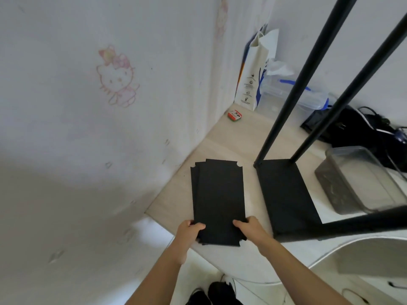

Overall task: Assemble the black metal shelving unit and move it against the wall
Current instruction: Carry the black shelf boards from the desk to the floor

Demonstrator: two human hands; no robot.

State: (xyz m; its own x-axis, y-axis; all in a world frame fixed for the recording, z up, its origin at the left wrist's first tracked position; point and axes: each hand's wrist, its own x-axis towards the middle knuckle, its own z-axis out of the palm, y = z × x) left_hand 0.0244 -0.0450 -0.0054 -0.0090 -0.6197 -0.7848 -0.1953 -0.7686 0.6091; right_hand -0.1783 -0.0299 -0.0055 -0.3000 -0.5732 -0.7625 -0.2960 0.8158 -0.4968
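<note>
Black shelf panels [218,201] stacked at the desk's [176,208] near edge, left hand [189,231] and right hand [250,227] gripping their near corners, forearms extended, shelving frame [286,194] just beside.

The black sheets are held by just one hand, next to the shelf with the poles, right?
Not quite. The head view shows both hands holding the black sheets: the left hand and the right hand grip the near end. They do lie beside the shelf with poles.
</note>
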